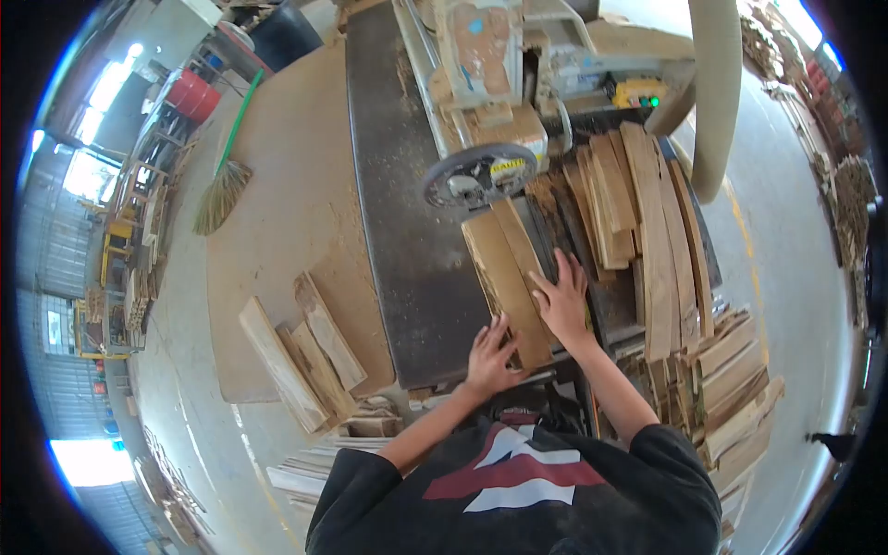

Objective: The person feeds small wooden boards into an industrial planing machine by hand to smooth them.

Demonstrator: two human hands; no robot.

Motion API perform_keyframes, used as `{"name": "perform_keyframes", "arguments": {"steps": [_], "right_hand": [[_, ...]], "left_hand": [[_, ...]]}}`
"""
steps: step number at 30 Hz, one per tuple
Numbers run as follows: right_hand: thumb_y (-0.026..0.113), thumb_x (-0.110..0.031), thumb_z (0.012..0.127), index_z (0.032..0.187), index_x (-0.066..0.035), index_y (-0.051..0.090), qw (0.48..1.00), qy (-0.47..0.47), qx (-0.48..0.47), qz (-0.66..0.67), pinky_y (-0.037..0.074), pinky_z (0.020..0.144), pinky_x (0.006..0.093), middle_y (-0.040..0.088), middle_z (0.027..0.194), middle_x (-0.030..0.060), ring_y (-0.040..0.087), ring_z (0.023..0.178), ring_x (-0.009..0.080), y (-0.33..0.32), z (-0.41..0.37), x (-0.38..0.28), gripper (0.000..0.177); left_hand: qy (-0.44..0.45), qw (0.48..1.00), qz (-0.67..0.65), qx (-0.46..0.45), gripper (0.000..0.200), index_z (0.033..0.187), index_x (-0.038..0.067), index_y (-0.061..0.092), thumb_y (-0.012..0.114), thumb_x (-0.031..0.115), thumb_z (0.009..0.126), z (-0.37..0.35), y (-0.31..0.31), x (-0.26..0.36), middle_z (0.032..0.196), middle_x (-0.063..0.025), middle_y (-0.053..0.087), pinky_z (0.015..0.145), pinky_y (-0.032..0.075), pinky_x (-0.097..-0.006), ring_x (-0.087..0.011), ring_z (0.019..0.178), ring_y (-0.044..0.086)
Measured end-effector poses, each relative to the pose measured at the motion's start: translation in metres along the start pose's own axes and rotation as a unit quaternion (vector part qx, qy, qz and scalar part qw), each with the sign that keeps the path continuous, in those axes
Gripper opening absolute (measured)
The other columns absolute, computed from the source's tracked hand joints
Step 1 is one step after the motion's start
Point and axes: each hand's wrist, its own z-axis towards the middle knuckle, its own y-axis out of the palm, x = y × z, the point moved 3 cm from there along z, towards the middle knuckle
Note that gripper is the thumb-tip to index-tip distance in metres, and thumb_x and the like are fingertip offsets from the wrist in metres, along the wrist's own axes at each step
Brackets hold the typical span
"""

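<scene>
Two wooden boards lie side by side on the dark machine table (421,314), a wider left board (507,277) and a narrower right board (527,242). My left hand (492,359) rests at the near left edge of the wider board, fingers spread. My right hand (562,301) touches the narrower board's right side, its fingers also apart. Just beyond the boards' far end is the machine's handwheel (481,176) with a yellow caution label. The undersides of both hands are hidden.
Several stacked planks (657,240) lie on the table's right side, with more wood (731,379) piled below. Loose boards (301,361) lie on a brown sheet (287,185) at left, near a green-handled broom (225,194). A thick hose (717,92) hangs at upper right.
</scene>
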Motion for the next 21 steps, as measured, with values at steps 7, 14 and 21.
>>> {"name": "perform_keyframes", "arguments": {"steps": [7,14,21], "right_hand": [[0.072,-0.023,0.094,0.145,-0.014,0.059,0.996,0.083,-0.009,-0.011,0.035,0.118,0.0596,0.033,0.164,0.0202,0.036,0.148,0.0445,0.010,-0.003,0.013,0.054],[0.074,-0.028,0.093,0.140,-0.010,0.063,0.992,0.091,-0.074,0.047,0.034,0.120,0.0588,0.034,0.162,0.0249,0.037,0.144,0.0512,0.016,-0.008,0.018,0.052],[0.068,-0.023,0.097,0.130,-0.006,0.070,0.992,0.110,-0.066,-0.010,0.040,0.116,0.0589,0.037,0.161,0.0241,0.042,0.142,0.0505,0.028,-0.003,0.022,0.038]], "left_hand": [[-0.023,0.998,-0.041,0.042,0.080,0.132,0.010,0.070,0.094,0.046,0.065,0.011,0.001,0.004,0.159,-0.0250,0.043,0.119,0.038,-0.0556,-0.0437,0.149,0.043],[0.013,0.998,-0.059,-0.018,0.081,0.128,0.008,0.070,0.096,0.042,0.060,0.037,-0.001,-0.029,0.159,-0.0267,0.043,0.121,0.036,-0.0576,-0.0465,0.148,0.042],[0.001,0.999,-0.047,0.015,0.082,0.129,0.007,0.068,0.099,0.036,0.059,0.111,-0.014,-0.075,0.159,-0.0274,0.044,0.118,0.039,-0.0588,-0.0481,0.150,0.038]]}}
